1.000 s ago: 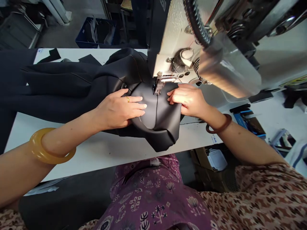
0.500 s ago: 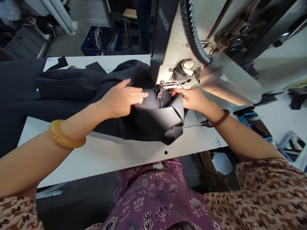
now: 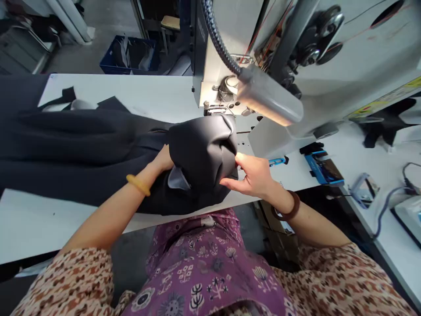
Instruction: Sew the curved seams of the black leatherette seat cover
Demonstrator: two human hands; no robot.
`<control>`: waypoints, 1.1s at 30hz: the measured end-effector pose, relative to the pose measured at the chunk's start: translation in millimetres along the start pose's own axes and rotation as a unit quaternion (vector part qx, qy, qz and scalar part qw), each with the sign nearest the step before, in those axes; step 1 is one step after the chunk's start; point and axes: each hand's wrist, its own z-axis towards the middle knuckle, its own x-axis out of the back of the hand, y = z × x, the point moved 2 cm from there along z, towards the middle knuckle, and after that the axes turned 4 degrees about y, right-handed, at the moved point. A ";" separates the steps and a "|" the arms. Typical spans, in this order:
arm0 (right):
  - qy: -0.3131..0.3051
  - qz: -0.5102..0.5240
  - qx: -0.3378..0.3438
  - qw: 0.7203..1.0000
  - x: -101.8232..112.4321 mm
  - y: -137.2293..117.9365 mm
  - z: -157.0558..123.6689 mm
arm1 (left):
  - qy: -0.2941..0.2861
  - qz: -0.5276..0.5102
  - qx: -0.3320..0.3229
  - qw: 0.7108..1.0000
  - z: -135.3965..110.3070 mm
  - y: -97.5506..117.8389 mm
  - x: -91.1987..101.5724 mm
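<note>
Smooth black leather-like material [image 3: 197, 147] now lies drawn toward me on the flat white tabletop [image 3: 158, 97], stitching apparently paused; my right fingers [image 3: 237, 184] pinch its fold, my left hand [image 3: 164, 159] tucked behind, grip hidden.

Bright ahead of you, dim below
Your translucent cylindrical plastic lamp [image 3: 272, 96] puts pale sheen on the smooth black folded material [image 3: 199, 151]; the dark grey floor [image 3: 131, 254] lies shadowed.
</note>
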 end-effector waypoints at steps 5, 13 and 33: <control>-0.088 0.023 -0.095 0.991 8.2 16.0 2.3 | 0.050 -0.053 0.051 0.996 -46.0 18.7 12.4; -0.312 -0.096 0.011 0.945 -16.8 6.8 -6.4 | -0.027 -0.016 -0.109 0.994 12.3 98.3 102.6; -0.197 -0.101 0.154 0.963 -23.7 -9.5 59.2 | 0.084 0.254 -0.203 0.942 -28.0 85.5 14.2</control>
